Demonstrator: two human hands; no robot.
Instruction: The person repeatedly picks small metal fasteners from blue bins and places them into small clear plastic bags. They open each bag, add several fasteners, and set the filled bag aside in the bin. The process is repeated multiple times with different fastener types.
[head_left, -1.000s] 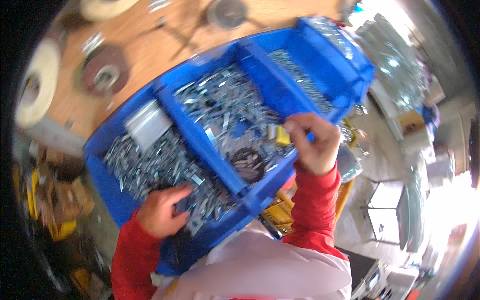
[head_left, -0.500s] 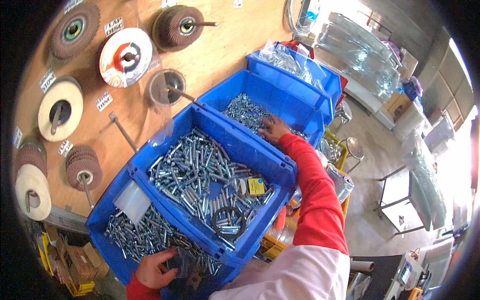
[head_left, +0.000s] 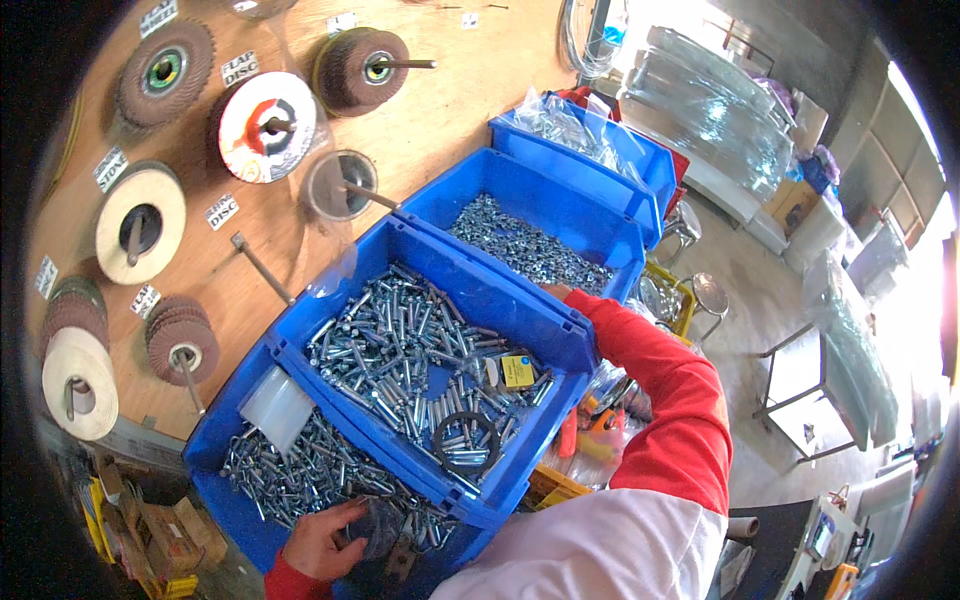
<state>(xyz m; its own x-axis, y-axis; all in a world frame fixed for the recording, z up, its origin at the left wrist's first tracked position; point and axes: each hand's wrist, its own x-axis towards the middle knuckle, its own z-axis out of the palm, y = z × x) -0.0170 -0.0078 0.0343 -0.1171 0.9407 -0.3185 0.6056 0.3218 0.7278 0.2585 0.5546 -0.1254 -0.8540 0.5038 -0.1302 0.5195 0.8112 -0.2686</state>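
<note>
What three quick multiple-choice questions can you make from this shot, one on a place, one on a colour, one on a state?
1. Where is the left hand?
A. in the nearest blue bin
B. on the wall
C. on the floor

2. What colour is the sleeve?
A. green
B. red
C. black

3. What is in the middle bin?
A. nothing
B. water
C. loose silver bolts

Answers: 1 A, the hand rests among bolts holding a dark object. 2 B, the arm reaching toward the far bin is red. 3 C, bolts cover its floor.
</note>
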